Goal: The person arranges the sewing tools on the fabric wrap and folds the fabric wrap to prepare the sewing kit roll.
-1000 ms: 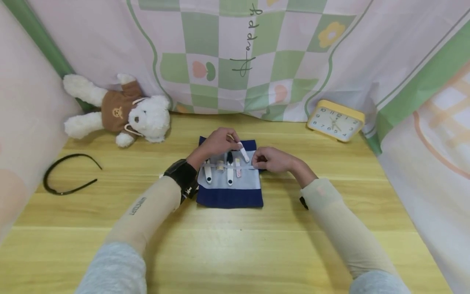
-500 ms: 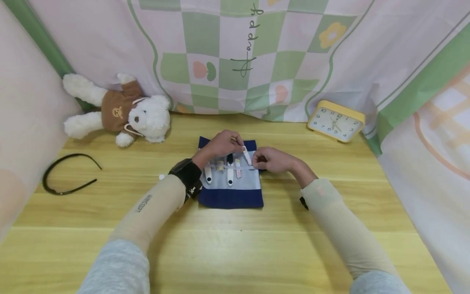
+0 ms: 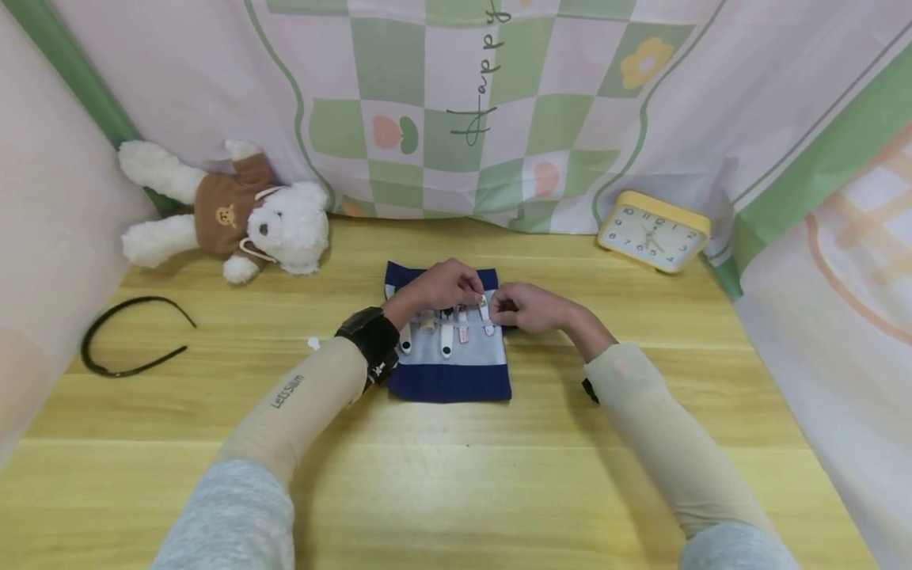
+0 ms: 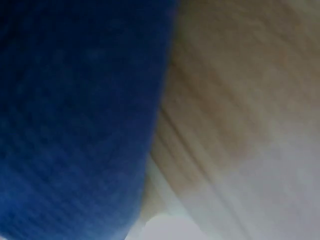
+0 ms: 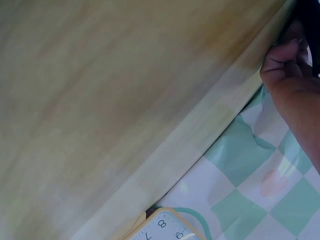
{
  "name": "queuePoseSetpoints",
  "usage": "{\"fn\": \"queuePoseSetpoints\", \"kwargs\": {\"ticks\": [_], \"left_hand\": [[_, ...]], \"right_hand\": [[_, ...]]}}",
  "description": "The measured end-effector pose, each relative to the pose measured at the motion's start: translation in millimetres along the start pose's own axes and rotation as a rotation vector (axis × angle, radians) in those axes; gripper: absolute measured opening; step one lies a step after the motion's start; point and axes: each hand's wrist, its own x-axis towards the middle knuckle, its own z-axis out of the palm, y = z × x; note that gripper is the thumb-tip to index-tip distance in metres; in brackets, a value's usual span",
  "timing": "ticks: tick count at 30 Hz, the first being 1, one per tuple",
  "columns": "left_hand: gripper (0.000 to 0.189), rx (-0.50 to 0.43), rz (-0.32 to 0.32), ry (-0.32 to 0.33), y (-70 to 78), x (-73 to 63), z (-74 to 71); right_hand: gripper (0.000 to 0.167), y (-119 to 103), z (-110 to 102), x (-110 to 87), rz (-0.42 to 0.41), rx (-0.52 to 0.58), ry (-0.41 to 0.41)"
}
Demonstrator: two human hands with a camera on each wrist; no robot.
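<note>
A navy and pale grey cloth tool pouch [image 3: 449,383] lies spread on the table, with a thin light elastic strap across it. My left hand [image 3: 447,285] reaches over its upper part and pinches the top of a slim white tool [image 3: 487,313], whose exact kind is too small to tell. The tool's lower end is at the strap. At the pouch's right edge, my right hand [image 3: 530,307] has curled fingers pinching the strap's end. Several other pieces sit under the strap, among them a white tool with a dark dot [image 3: 446,340]. In the left wrist view, blue cloth [image 4: 75,120] fills the left side.
A plush bear [image 3: 228,214] lies at the back left, above a black headband [image 3: 93,340]. The yellow alarm clock [image 3: 654,233] stands at the back right. A small white object [image 3: 313,343] is beside my left wrist. A checkered curtain [image 3: 463,103] hangs behind the wooden table [image 3: 456,483].
My left hand has moved right and towards me, bringing the slim white tool down to the strap and turning it more upright. The right hand has stayed at the pouch's edge.
</note>
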Motion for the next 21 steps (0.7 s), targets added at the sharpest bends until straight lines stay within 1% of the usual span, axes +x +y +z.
{"fn": "queuePoseSetpoints", "kwargs": {"ticks": [5,8,12,14,17,21], "left_hand": [[0.016,0.004,-0.001,-0.016,1.7,0.1,0.2],[0.017,0.013,-0.013,-0.019,1.4,1.5,1.7],[0.017,0.027,-0.043,-0.02,2.5,2.1,3.4],[0.017,0.03,-0.054,-0.022,3.6,1.1,3.3],[0.017,0.035,-0.053,-0.019,3.4,0.4,3.0],[0.017,0.044,-0.046,-0.006,4.2,-0.3,3.3]], "right_hand": [[0.017,-0.7,-1.1,0.2,-0.016,0.01,-0.011],[0.014,-0.1,-0.5,-1.2,0.013,0.024,0.0],[0.006,1.6,0.5,-2.6,0.06,0.052,0.018],[0.005,1.8,0.5,-2.3,0.066,0.057,0.014],[0.003,1.6,-0.5,-1.2,0.048,0.028,-0.001],[0.009,1.0,-1.8,0.4,0.01,-0.016,-0.023]]}}
